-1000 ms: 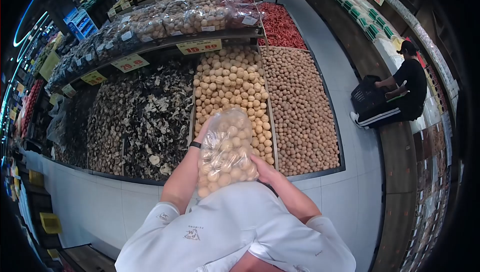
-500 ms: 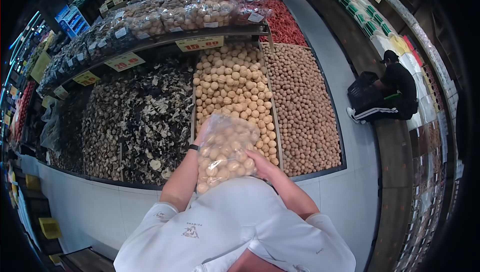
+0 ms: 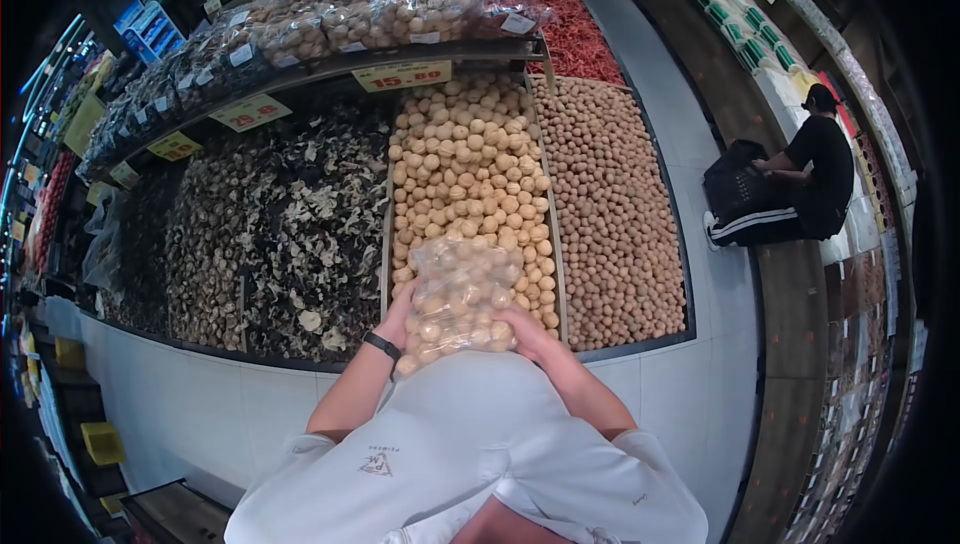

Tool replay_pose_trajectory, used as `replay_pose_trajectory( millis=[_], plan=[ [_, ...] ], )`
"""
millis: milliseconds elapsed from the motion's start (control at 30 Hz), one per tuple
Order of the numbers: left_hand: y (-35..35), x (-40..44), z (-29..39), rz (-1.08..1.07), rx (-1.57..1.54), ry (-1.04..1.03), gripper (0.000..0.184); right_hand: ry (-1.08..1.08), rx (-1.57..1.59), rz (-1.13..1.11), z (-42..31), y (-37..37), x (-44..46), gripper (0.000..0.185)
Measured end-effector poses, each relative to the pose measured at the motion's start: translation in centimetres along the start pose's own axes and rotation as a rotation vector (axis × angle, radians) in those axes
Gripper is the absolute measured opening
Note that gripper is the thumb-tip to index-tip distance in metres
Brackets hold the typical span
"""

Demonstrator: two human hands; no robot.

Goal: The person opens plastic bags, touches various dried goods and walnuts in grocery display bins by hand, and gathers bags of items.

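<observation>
A clear plastic bag of walnuts (image 3: 462, 299) is held against the front of my white shirt, tilted away from me. My left hand (image 3: 399, 314), with a dark band on the wrist, grips the bag's left side. On the opposite side my right hand (image 3: 528, 332) is closed against the bag, its fingertips partly hidden by the plastic. Just beyond the bag lies a bin of loose walnuts (image 3: 470, 159), and the bag overlaps its near end.
Small round brown nuts or dried fruits (image 3: 615, 224) fill the bin on the right; dark dried fungus (image 3: 310, 229) lies left. Above is a shelf of packed bags (image 3: 340, 29) with price signs (image 3: 403, 76). A person in black (image 3: 815, 169) sits with a dark basket (image 3: 738, 182) at right.
The bag's upper end has come down slightly, and my left hand has slid lower along its side. The seated person has shifted, with an arm now over the basket.
</observation>
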State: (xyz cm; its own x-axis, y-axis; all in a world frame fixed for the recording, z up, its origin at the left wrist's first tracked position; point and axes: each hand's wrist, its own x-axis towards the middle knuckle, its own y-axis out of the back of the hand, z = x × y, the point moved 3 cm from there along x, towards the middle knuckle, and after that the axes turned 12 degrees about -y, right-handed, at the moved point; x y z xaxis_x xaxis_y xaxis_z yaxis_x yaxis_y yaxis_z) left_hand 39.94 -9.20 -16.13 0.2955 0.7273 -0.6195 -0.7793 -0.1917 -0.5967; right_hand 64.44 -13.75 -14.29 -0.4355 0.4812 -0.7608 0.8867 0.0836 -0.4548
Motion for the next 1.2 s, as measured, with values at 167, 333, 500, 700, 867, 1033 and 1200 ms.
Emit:
replay_pose_trajectory(
  millis=[167,333,500,700,867,1033,1200],
  plan=[
    [-0.6,-4.2,-1.3,-0.049,-0.055,0.121,0.050,-0.067,0.185,0.028,-0.6,-1.2,-2.6,0.056],
    [-3.6,-5.7,-0.6,-0.063,0.029,0.130,0.048,-0.105,0.315,-0.084,0.9,-0.1,0.2,0.049],
    [-3.4,-0.7,0.6,-0.188,0.030,0.059,0.045,0.000,0.301,-0.153,-2.5,-0.2,2.8,0.043],
    [-5.8,5.2,5.9,-0.210,0.039,0.061,0.043,0.126,0.184,-0.061,-9.6,-2.0,3.7,0.040],
    [-5.9,6.4,7.8,-0.204,-0.030,-0.019,0.042,0.188,0.170,-0.116,-12.0,-3.0,4.0,0.040],
    [-3.4,3.7,4.6,-0.145,-0.076,0.027,0.041,0.115,0.124,-0.082,-8.8,-3.9,2.4,0.039],
    [-3.1,-0.4,0.9,-0.060,-0.010,-0.010,0.040,0.109,0.150,-0.027,-3.4,-3.0,2.3,0.033]
  ],
)
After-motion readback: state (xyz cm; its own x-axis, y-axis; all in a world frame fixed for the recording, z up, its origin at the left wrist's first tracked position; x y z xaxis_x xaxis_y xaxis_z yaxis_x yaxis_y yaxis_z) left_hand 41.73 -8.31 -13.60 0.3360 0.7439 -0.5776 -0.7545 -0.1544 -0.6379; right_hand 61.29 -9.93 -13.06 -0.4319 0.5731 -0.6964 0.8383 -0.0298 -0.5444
